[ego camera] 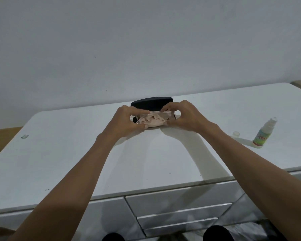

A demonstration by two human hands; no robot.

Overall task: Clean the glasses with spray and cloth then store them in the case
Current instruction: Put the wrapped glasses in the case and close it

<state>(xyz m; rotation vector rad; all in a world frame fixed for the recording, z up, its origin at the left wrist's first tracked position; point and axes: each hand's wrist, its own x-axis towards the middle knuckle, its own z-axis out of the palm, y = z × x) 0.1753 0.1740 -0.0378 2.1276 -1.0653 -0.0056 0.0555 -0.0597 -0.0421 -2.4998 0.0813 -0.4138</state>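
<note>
A clear plastic pouch [152, 119] with a crumpled pale pink cloth inside lies on the white table [59, 153], just in front of the open black glasses case [152, 101]. My left hand [127, 119] pinches the pouch's left end between thumb and fingers. My right hand [184, 115] pinches its right end and top edge. The case's lid stands up behind the pouch; its base is mostly hidden by the pouch and my hands. No glasses show. A small spray bottle [263, 134] with a green label stands at the right, uncapped.
The bottle's small clear cap [236, 134] lies on the table left of the bottle. A small grey mark [24, 136] sits near the table's left edge. White drawers [177, 206] run below the front edge. A bare wall rises behind.
</note>
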